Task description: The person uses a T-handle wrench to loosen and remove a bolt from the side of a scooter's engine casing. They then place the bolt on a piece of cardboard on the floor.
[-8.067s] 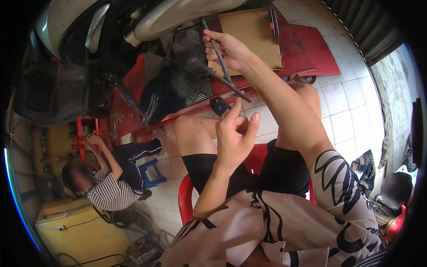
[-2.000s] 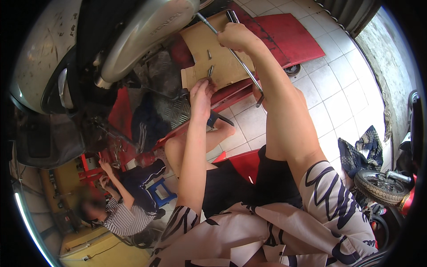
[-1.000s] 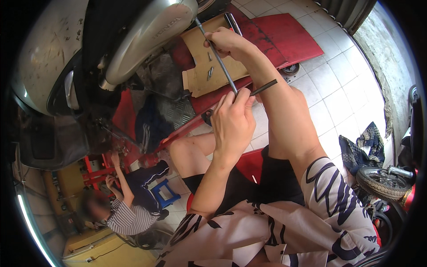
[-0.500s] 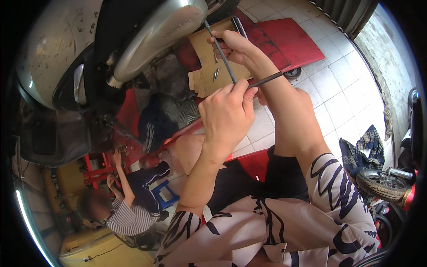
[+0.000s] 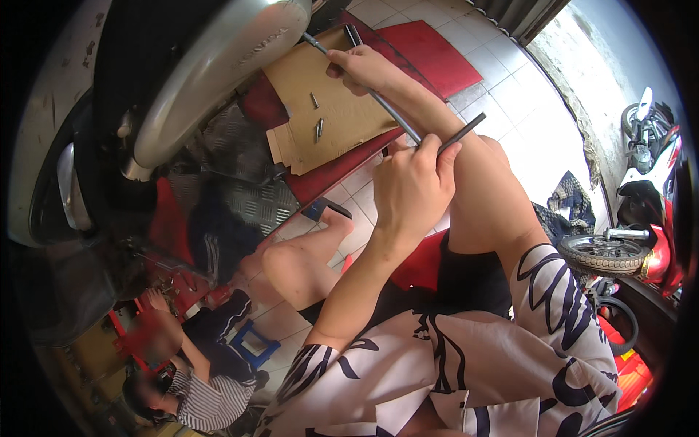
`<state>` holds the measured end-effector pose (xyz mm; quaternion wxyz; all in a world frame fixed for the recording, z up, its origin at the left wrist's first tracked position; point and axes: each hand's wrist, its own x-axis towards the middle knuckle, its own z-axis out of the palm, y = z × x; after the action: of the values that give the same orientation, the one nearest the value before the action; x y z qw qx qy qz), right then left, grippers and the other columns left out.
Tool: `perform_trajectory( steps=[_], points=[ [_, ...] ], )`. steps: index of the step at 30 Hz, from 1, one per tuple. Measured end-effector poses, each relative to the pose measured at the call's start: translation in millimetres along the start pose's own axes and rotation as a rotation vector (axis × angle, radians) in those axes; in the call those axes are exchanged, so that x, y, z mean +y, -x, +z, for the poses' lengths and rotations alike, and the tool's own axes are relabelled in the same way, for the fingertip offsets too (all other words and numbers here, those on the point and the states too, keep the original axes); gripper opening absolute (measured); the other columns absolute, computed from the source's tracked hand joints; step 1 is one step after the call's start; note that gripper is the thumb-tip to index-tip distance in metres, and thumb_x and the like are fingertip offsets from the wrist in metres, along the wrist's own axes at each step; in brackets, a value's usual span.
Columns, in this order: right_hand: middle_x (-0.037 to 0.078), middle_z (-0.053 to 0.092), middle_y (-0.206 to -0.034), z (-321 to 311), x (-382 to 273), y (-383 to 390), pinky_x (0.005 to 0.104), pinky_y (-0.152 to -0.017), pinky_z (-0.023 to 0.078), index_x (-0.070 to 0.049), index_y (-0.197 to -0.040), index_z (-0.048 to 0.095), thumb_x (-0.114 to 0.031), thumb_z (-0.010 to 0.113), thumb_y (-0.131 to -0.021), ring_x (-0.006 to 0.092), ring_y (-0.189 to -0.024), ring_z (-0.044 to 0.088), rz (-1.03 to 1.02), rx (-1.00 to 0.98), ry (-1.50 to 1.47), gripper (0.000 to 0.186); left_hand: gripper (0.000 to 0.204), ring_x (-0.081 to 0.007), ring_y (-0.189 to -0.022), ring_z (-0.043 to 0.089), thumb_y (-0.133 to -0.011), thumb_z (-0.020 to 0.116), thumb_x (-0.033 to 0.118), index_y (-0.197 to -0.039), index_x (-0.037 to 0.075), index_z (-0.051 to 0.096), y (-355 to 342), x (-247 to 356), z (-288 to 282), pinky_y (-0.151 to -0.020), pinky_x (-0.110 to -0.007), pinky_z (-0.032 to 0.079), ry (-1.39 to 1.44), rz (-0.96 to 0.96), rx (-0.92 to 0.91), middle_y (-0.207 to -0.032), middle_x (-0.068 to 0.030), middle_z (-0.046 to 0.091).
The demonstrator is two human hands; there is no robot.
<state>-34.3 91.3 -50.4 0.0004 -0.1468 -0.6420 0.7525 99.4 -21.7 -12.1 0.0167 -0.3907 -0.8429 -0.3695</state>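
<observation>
Long metal rod (image 5: 378, 98), slanted, hand-held

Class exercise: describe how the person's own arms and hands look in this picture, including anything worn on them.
Both hands, left and right, are bare: no gloves, rings or watch show. The forearms are bare too. Short loose sleeves of a white shirt with bold dark curved brush-like markings cover the upper arms.

White tiled floor (image 5: 510, 124), daylit at upper right — red mat (image 5: 429, 51) at top, parked motorcycle (image 5: 652, 167) at right edge.
</observation>
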Motion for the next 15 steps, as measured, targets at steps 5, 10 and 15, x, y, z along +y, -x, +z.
perform_trajectory(
  steps=[5,10,15],
  points=[
    [-0.007,0.028,-0.045,-1,-13,1,0.0263,-0.037,0.017,-0.003,-0.075,0.056,-0.028,0.049,-0.097,0.0068,-0.037,0.023,0.038,-0.026,0.011,0.035,0.035,-0.0177,-0.034,0.038,-0.094,0.058,0.018,-0.063,0.003,0.047,-6,-10,28,-0.038,-0.032,0.027,0.501,0.099,0.267,-0.044,-0.0067,0.037],
    [-0.008,0.029,-0.049,-9,1,24,0.0226,-0.041,0.023,-0.005,-0.077,0.053,-0.031,0.046,-0.099,0.004,-0.042,0.026,0.135,-0.379,-0.515,0.034,0.038,-0.0113,-0.037,0.034,-0.096,0.054,0.023,-0.064,0.003,0.047,-4,-14,33,-0.04,-0.029,0.024,0.585,0.138,0.352,-0.045,-0.0016,0.035],
    [-0.006,0.033,-0.054,-11,12,77,0.0179,-0.041,0.025,-0.004,-0.086,0.051,-0.03,0.045,-0.1,0.0025,-0.045,0.027,0.21,-0.635,-0.98,0.03,0.049,-0.0084,-0.039,0.025,-0.1,0.044,0.039,-0.066,0.006,0.032,-2,-11,40,-0.04,-0.026,0.024,1.043,0.105,0.489,-0.048,0.0019,0.028]
  ],
)
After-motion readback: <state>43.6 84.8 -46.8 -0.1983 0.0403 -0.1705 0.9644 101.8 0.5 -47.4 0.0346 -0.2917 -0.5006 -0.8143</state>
